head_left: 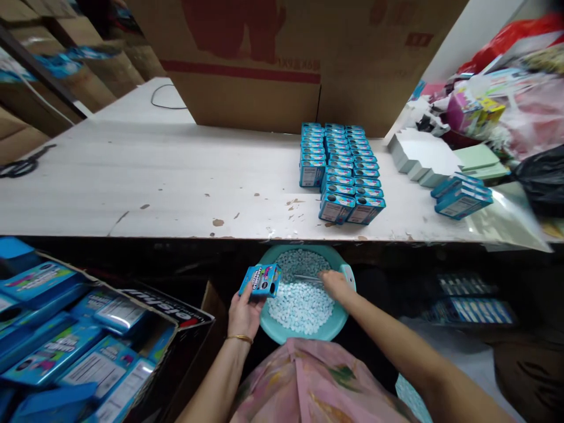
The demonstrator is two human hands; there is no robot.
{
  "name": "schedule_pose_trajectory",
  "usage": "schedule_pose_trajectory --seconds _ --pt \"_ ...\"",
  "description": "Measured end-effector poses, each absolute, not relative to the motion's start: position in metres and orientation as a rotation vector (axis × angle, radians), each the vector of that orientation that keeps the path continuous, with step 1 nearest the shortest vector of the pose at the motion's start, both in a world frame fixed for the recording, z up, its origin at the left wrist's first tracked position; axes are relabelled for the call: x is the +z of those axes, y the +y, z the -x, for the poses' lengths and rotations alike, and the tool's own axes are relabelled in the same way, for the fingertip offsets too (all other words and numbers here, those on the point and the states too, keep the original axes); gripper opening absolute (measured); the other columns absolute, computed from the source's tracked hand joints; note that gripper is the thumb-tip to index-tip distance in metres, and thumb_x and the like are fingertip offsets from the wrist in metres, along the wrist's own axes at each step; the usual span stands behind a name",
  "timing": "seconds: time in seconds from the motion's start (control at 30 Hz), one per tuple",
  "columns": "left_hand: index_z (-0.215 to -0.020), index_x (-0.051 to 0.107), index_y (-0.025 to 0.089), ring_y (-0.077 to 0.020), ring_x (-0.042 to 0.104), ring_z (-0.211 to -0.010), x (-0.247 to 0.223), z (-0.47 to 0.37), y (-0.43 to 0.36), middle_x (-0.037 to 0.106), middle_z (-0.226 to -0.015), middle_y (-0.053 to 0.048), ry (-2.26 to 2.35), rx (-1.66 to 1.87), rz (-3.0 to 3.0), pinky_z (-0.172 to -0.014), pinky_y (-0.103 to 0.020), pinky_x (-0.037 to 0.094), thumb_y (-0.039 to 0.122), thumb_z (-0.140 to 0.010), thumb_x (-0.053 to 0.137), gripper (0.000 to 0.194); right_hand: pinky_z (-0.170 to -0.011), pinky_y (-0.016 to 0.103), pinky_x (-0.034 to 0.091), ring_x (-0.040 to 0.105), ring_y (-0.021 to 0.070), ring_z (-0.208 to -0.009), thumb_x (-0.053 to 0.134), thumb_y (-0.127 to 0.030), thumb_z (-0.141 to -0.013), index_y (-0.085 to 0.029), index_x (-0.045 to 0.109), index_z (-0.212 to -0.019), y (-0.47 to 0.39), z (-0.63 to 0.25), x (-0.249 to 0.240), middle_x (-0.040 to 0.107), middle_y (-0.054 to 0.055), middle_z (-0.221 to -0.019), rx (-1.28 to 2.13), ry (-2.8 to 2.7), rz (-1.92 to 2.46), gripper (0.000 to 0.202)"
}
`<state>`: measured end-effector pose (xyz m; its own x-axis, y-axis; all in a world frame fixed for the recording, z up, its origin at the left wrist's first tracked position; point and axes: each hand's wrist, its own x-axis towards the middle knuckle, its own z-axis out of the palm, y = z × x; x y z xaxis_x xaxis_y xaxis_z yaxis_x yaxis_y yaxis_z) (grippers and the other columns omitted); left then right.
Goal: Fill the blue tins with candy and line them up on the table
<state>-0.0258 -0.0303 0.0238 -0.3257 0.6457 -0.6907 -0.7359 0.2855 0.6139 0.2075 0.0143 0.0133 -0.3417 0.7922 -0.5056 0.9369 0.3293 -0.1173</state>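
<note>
My left hand (244, 317) is closed on a small blue printed box (261, 281), held over the left rim of a turquoise basin (275, 336). Small pale-blue and white pellets (304, 310) fill much of the basin. With closed fingers, my right hand (335, 284) grips a metal scoop (308, 278) inside the right part of the basin. The scoop lies among the pellets, so its full shape is partly hidden. Whether the box in my left hand has an open top I cannot tell.
Rows of blue boxes (339, 170) stand on the white table (176, 182) before a large carton (282, 88). A carton of blue boxes (57, 341) is at lower left. White cards (425, 154) and a few blue boxes (462, 197) sit right; scissors (24, 166) left.
</note>
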Motion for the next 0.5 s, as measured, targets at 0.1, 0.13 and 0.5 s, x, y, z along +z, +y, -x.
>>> schedule_pose_trajectory --seconds 0.1,0.13,0.5 --pt "-0.083 0.058 0.015 -0.0128 0.06 -0.062 0.017 0.033 -0.033 0.064 -0.074 -0.005 1.31 1.38 0.119 -0.056 -0.024 0.05 0.016 -0.073 0.054 0.011 -0.074 0.034 0.037 0.049 0.0245 -0.095 0.031 -0.006 -0.08 -0.011 0.054 -0.101 -0.004 -0.18 -0.022 0.058 0.016 -0.098 -0.627 2.294 -1.419 0.032" --pt "-0.084 0.058 0.015 -0.0126 0.06 -0.062 0.015 0.034 -0.034 0.064 -0.075 -0.005 1.307 1.376 0.123 -0.055 -0.023 0.05 0.017 -0.074 0.053 0.011 -0.075 0.034 0.036 0.048 0.0242 -0.096 0.032 -0.006 -0.08 -0.012 0.055 -0.099 -0.009 -0.174 -0.028 0.058 0.015 -0.097 -0.663 2.31 -1.37 0.031" --pt "-0.078 0.06 0.015 -0.0121 0.059 -0.063 0.018 0.028 -0.038 0.064 -0.074 -0.003 1.198 1.356 0.104 -0.057 -0.023 0.05 0.019 -0.077 0.05 0.011 -0.058 0.018 0.035 0.053 0.0119 -0.068 0.046 -0.009 -0.068 -0.015 0.065 -0.08 0.002 -0.213 -0.019 0.06 -0.001 -0.069 -1.146 2.293 -1.194 0.023"
